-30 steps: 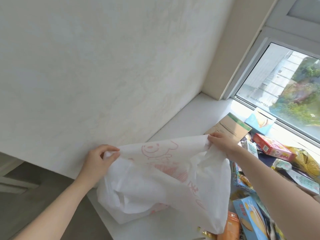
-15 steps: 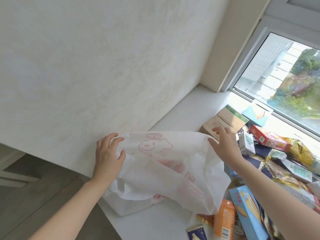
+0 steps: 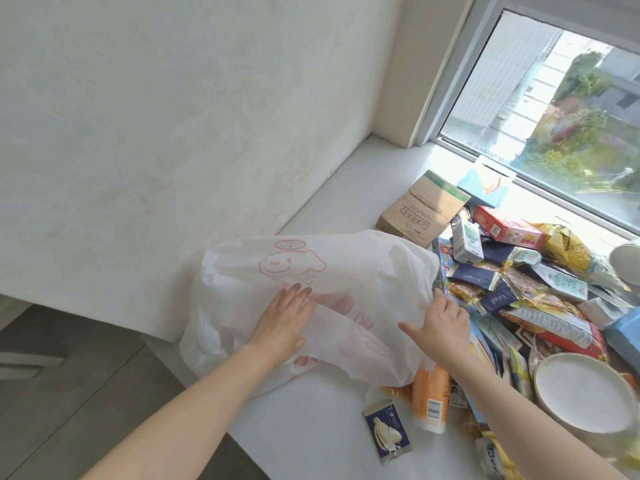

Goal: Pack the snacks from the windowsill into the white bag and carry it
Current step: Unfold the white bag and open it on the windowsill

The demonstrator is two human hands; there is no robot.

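The white bag (image 3: 346,271), printed with a pink cartoon figure, lies crumpled on the white windowsill (image 3: 349,188). My left hand (image 3: 282,317) lies flat on the bag's middle with straight fingers. My right hand (image 3: 441,327) rests on the bag's right edge, thumb spread out; its fingertips are partly lost in the fabric. Just right of the bag is a heap of snack packets (image 3: 519,289), with a brown cardboard box (image 3: 419,209) behind it. An orange bottle (image 3: 431,396) and a dark blue packet (image 3: 388,427) lie in front of the bag.
A white round plate (image 3: 585,393) sits at the right on the snacks. The window (image 3: 554,116) runs behind the pile and a white wall (image 3: 173,133) closes the left side. The sill's edge drops to a grey floor (image 3: 69,393) at the lower left.
Both hands let go of the bag's held-up corners and dropped onto it. The bag went from spread in the air to lying on the sill. The view tilted down, showing more snacks.
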